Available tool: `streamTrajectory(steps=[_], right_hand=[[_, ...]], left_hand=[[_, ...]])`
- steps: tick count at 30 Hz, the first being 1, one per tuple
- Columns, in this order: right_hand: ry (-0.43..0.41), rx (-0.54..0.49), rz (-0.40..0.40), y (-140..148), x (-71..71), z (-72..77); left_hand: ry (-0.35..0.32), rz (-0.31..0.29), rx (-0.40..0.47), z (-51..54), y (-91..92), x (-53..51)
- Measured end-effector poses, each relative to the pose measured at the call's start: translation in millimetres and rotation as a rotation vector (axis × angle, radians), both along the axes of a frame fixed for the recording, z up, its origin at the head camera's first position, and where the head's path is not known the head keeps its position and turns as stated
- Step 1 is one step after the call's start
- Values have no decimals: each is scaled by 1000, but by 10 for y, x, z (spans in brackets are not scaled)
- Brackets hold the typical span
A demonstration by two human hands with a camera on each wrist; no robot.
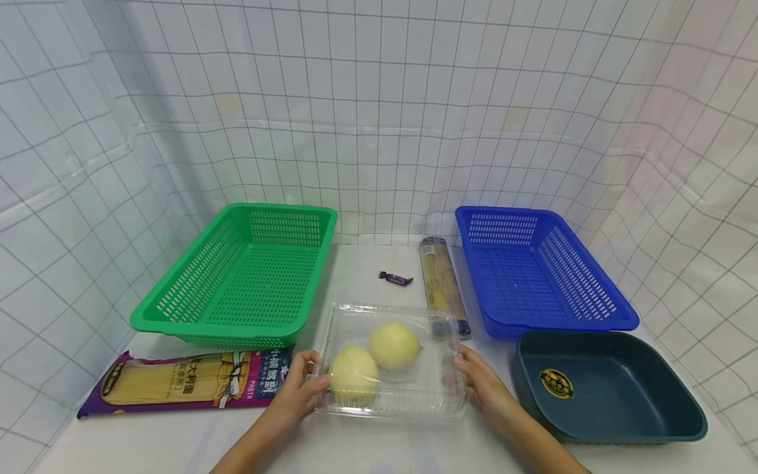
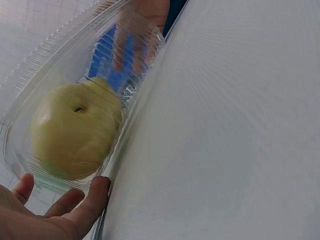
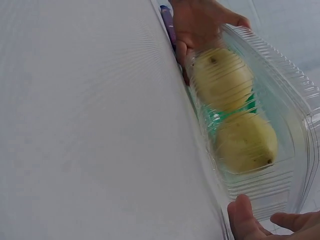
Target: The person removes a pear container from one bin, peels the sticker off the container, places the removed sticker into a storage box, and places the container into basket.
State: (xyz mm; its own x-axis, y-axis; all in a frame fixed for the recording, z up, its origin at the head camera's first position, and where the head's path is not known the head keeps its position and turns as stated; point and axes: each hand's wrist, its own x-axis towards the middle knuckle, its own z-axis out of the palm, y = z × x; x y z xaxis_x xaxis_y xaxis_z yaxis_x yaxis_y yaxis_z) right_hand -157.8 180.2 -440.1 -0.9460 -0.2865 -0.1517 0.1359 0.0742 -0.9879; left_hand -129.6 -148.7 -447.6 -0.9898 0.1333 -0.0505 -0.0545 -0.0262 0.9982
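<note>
I'm watching the left hand (image 1: 298, 390) and the right hand (image 1: 482, 383) grasping opposite sides of a clear box (image 1: 417, 398), which is holding two yellow fruits (image 1: 393, 345), mostly toward its left. I'm seeing it between a purple pasta pack (image 1: 177, 382) and a dark tub (image 1: 618, 388), with a green basket (image 1: 260, 286) and a blue basket (image 1: 521, 283) standing farther back on the worktop (image 1: 391, 451).

A white worktop (image 1: 391, 447) carries a rectangular green plastic basket (image 1: 260, 283) at left, a long purple-and-clear pasta packet (image 1: 177, 382) before it, a small purple wrapped candy (image 1: 395, 279), a slim clear noodle packet (image 1: 443, 280), a rectangular blue plastic basket (image 1: 521, 283) and a dark teal plastic tub (image 1: 616, 395). Whether the clear plastic box (image 1: 408, 401) touches it, I can't tell.
</note>
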Motion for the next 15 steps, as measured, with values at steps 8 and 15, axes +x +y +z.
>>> streamTrajectory(steps=[8, 15], right_hand=[[10, 12, -1, 2, 8, 16], [-30, -19, 26, 12, -2, 6]], left_hand=[[-147, 31, 87, 55, 14, 8], [-217, 28, 126, 59, -7, -3]])
